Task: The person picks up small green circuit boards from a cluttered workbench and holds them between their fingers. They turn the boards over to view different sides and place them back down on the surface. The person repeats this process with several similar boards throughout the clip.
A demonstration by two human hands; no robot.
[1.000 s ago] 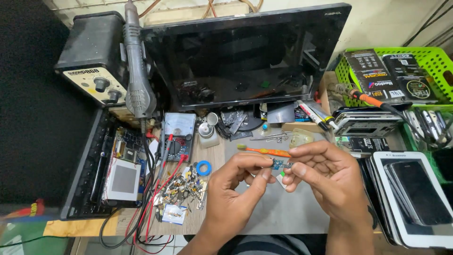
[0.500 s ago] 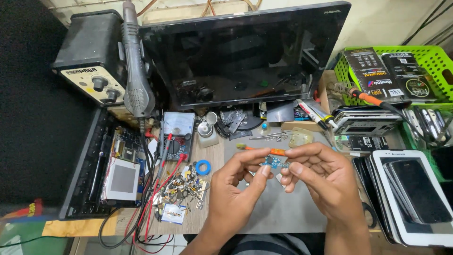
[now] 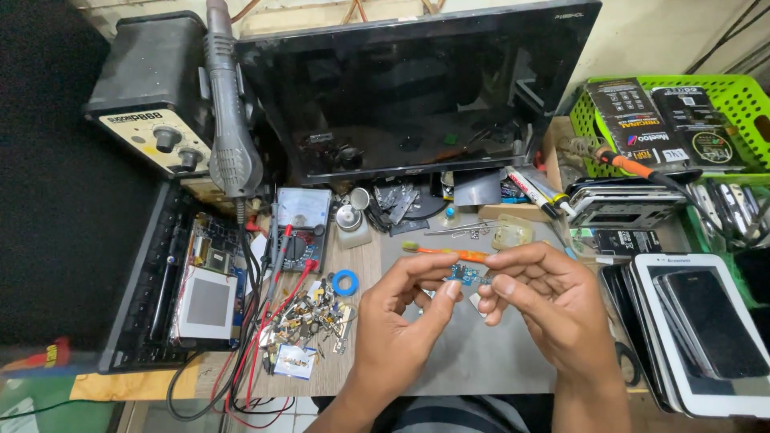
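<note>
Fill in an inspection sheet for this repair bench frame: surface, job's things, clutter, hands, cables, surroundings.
Surface: grey mat on a wooden bench, bare patch under the hands.
Job's things: small blue circuit board, held above the mat.
Clutter: heap of small metal parts, blue ring, orange-handled brush, analog multimeter, opened device.
Hands: left hand and right hand both pinch the board by the fingertips.
Cables: red and black test leads run off the front edge.
Surroundings: dark monitor, hot-air station, green basket, stacked tablets.
</note>
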